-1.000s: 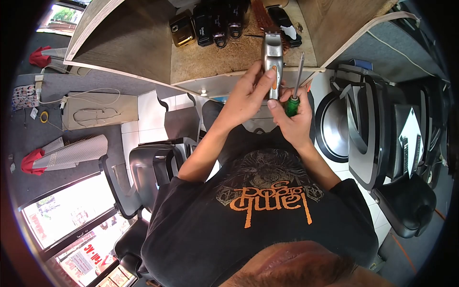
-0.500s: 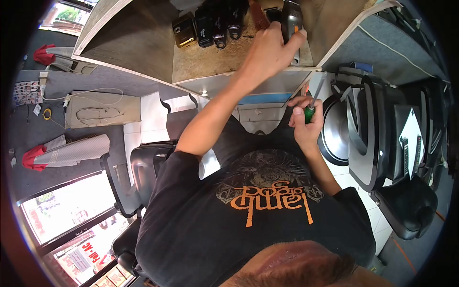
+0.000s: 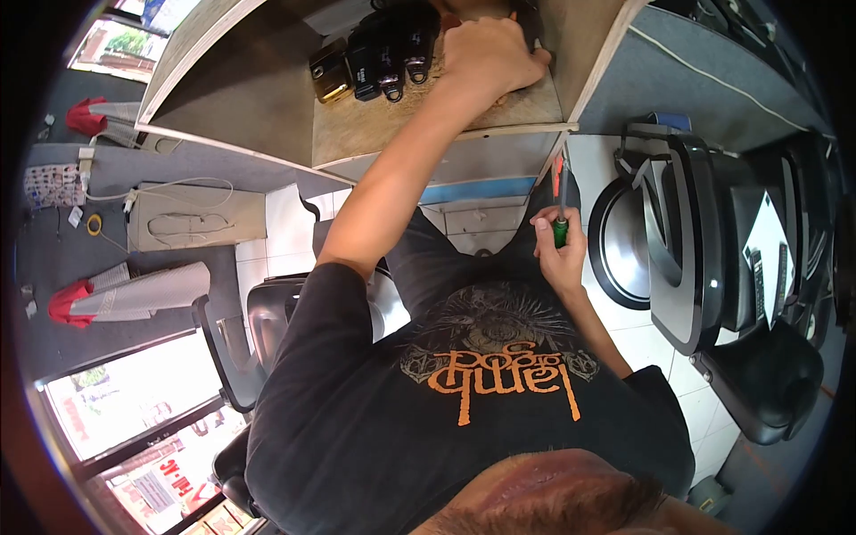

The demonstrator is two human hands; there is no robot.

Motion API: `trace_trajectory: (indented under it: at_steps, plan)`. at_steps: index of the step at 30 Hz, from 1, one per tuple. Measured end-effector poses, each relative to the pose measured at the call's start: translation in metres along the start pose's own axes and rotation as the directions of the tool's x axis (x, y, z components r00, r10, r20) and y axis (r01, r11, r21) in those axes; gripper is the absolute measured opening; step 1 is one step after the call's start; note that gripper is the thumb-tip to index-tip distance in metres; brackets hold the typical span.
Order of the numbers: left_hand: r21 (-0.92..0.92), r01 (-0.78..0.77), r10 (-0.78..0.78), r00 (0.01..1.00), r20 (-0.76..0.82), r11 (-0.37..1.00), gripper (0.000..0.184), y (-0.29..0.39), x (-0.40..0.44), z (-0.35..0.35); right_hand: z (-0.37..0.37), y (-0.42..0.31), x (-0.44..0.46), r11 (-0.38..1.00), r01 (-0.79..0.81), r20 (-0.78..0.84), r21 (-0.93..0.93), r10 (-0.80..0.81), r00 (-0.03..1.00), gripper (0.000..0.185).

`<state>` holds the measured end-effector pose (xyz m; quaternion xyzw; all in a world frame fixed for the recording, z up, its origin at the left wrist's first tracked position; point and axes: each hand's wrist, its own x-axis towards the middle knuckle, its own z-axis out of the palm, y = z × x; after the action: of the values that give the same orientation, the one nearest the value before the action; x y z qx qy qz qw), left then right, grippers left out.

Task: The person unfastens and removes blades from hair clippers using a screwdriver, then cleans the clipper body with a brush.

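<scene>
My left hand (image 3: 493,58) reaches into the wooden shelf compartment, back of the hand up, over a dark device (image 3: 528,22) that it partly hides. Its fingers are bent down out of sight, so what they hold, if anything, is hidden. Left of it lie several black hair clippers (image 3: 386,55) and a black-and-gold device (image 3: 331,80). Above my right thigh, my right hand (image 3: 563,250) is closed around the green handle of a screwdriver (image 3: 560,230), its shaft pointing up towards the shelf's front edge.
The front edge of the wooden shelf (image 3: 446,143) runs below my left forearm. A black salon chair (image 3: 704,241) with a round metal base (image 3: 621,241) stands to the right. At left are a cardboard piece (image 3: 187,223), a white cable and a rolled cloth (image 3: 152,290).
My left hand has moved further into the compartment, covering the grey device that was visible beside it. My right hand has shifted slightly left and down with the screwdriver, now held more upright.
</scene>
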<state>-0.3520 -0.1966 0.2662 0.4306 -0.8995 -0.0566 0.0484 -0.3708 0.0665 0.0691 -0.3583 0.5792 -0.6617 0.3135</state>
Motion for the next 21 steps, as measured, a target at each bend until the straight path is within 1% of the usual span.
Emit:
trace_trajectory:
  at_steps: [2, 3, 7, 10, 11, 14, 20, 21]
  plan:
    - [0.037, 0.01, -0.011, 0.999, 0.043, 0.999, 0.059, 0.006, 0.006, -0.002, 0.0, -0.001, 0.003, 1.0, 0.002, -0.003, -0.011, -0.002, 1.0, 0.016]
    - [0.066, 0.043, -0.05, 0.992, 0.118, 0.997, 0.06, 0.01, 0.011, -0.006, 0.0, -0.001, 0.005, 1.0, 0.002, -0.001, -0.018, -0.002, 1.0, 0.016]
    - [0.127, -0.023, 0.007, 0.992, 0.13, 0.992, 0.06, 0.01, 0.027, -0.001, 0.0, 0.0, 0.008, 1.0, -0.004, 0.019, 0.001, 0.003, 1.0, 0.016]
    - [0.226, -0.087, 0.051, 0.986, 0.159, 0.97, 0.062, 0.012, 0.033, 0.002, 0.002, -0.001, 0.007, 1.0, -0.012, 0.034, 0.02, 0.012, 0.999, 0.016]
    - [0.248, -0.088, 0.035, 0.977, 0.211, 0.965, 0.062, 0.014, 0.036, 0.001, 0.003, -0.001, 0.007, 1.0, -0.007, 0.043, 0.022, 0.006, 0.999, 0.016]
    - [0.269, -0.094, 0.014, 0.958, 0.287, 0.959, 0.06, 0.019, 0.044, 0.002, 0.005, 0.0, 0.006, 1.0, 0.006, 0.056, 0.019, -0.007, 0.998, 0.015]
    - [0.314, -0.163, 0.067, 0.953, 0.297, 0.935, 0.06, 0.02, 0.036, 0.003, 0.005, 0.002, 0.002, 1.0, 0.006, 0.066, 0.008, -0.006, 0.998, 0.014]
    - [0.285, -0.192, 0.101, 0.948, 0.303, 0.939, 0.058, 0.02, 0.032, 0.001, 0.004, 0.006, 0.001, 1.0, 0.018, 0.075, 0.002, -0.018, 0.997, 0.013]
